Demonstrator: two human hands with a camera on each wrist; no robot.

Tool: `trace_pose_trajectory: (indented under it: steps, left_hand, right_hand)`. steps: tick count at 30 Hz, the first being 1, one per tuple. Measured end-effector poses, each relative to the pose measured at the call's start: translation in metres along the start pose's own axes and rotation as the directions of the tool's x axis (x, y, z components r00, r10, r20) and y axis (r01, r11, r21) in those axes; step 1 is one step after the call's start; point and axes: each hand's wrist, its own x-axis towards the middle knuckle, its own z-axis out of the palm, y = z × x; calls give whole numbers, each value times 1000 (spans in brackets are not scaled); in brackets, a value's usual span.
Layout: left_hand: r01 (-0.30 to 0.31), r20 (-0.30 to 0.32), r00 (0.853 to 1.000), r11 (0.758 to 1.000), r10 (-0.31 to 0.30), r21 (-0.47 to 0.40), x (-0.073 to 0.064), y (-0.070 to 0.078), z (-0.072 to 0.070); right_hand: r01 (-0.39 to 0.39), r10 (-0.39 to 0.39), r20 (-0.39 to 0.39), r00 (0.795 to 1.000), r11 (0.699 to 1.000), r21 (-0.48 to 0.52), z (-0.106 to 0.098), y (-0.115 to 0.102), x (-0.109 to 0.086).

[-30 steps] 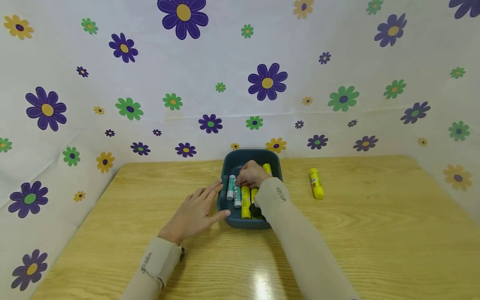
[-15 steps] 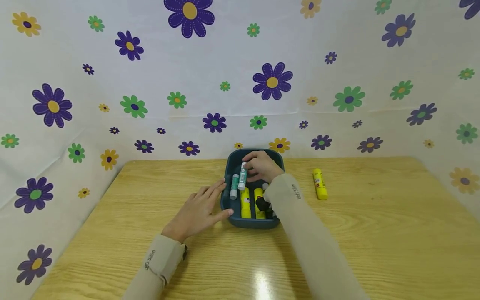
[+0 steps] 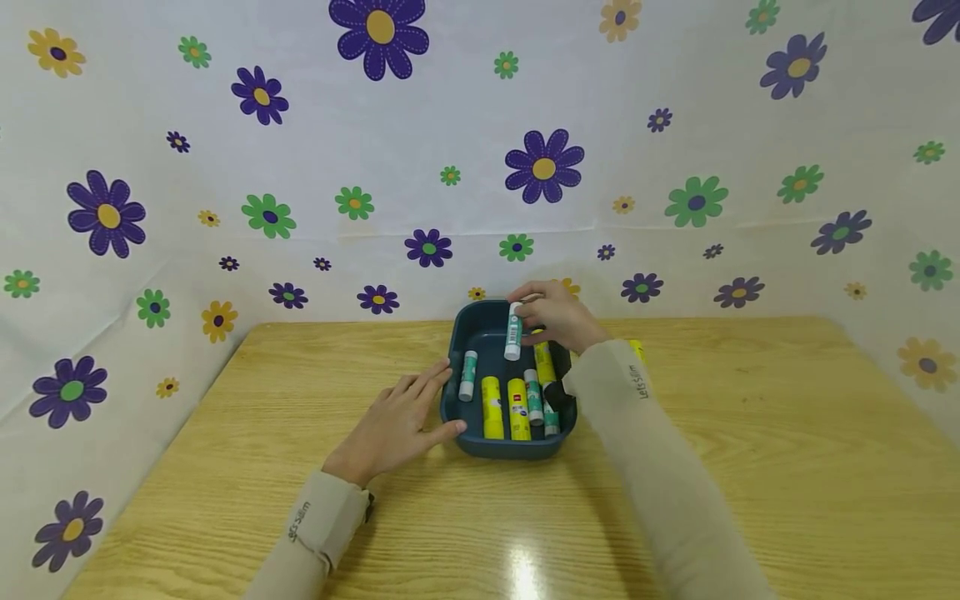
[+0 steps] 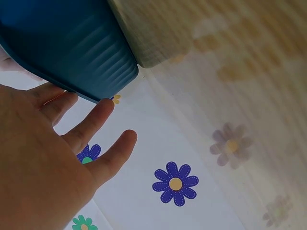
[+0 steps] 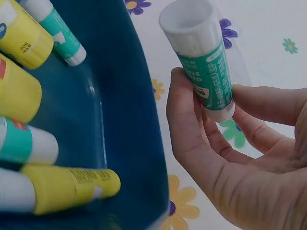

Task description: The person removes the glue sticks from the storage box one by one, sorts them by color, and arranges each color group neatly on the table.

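One-handed lift under way, by the look of it: pinching a green stick [image 3: 513, 331] upright in the right hand [image 3: 558, 321], thumb and fingers curled round its lower end, above the far rim of the tray [image 3: 501, 452]. Bracing with the left hand [image 3: 390, 425], laid flat on the tabletop [image 3: 750, 458], fingers straight, tips touching the tray's left wall. Hands apart, tray between them.

Next calls for, as a judgement: keeping the pinch firm, clearing the rim, holding the tray steady.

Counting sticks: three yellow and three green lying in the tray; one green in hand; one yellow stick [image 3: 636, 344] out on the tabletop to the right, mostly hidden behind the sleeve.
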Motion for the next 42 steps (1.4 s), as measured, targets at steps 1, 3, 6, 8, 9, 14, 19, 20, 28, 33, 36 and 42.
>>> trace_pose_trajectory:
  steps: [1,3,6,8,9,14,19,20,28,33,36,42]
  left_hand:
    - [0,0,1000,1000,0,0,0,0,0]
    - [1,-3,1000,1000,-1,0,0,0,0]
    - [4,-7,1000,1000,-4,-1,0,0,1]
    - [5,-11,1000,1000,-5,-2,0,0,2]
    - [6,-12,1000,1000,-6,-2,0,0,2]
    - [-3,-16,1000,1000,3,-1,0,0,2]
    - [-5,-18,1000,1000,5,1,1,0,2]
    - [-3,-17,1000,1000,3,1,1,0,2]
    - [3,-12,1000,1000,-3,-3,1,0,2]
    - [0,-13,1000,1000,0,-17,0,0,4]
    - [-2,-10,1000,1000,2,-27,1,0,4]
    - [5,-3,1000,999,-5,-50,1,0,4]
  right_hand:
    - [3,-3,2,1000,1000,4,-2,0,-2]
    - [11,-11,4,1000,1000,-1,-7,-1,-6]
    - [27,-27,-3,1000,1000,-14,-14,-2,-13]
    - [37,-37,-8,999,999,-23,-18,-1,-16]
    - [41,-42,-13,999,999,-25,-20,0,-18]
    - [62,-63,-20,998,998,-15,-30,5,-27]
    - [80,-81,-28,996,996,-50,-37,11,-37]
    - [84,-85,-31,996,995,-59,-38,12,-39]
    - [95,-98,-33,995,993,-71,-51,25,-54]
    - [116,-120,-32,992,988,-97,-60,31,-67]
    - [131,-135,-28,990,984,-122,-66,35,-76]
    - [146,-153,-29,988,978,-152,-77,46,-92]
